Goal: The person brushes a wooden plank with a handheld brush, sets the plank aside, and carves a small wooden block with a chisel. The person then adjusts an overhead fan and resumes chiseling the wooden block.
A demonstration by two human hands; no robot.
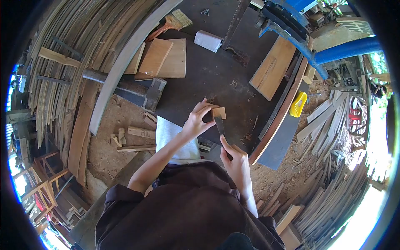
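A small pale wooden block [221, 112] is held in the fingers of my left hand [197, 120], above the near part of the dark worktable [208, 83]. My right hand [236, 161] is wrapped round a flat dark-bladed tool that looks like a chisel [220, 126]. Its blade reaches up to the block's near side and appears to touch it; the grip is hidden in my palm. To the left of my left hand lies a big hammer [155, 95], its handle pointing away left.
Wooden boards [177, 58], a paintbrush [177, 21], a whitish block [208, 41], a saw [236, 21] and several nails [205, 12] lie on the table. At right are a plank [273, 68], a yellow-handled tool [298, 104] and a blue metal frame [346, 50]. Stacked timber [66, 62] stands left.
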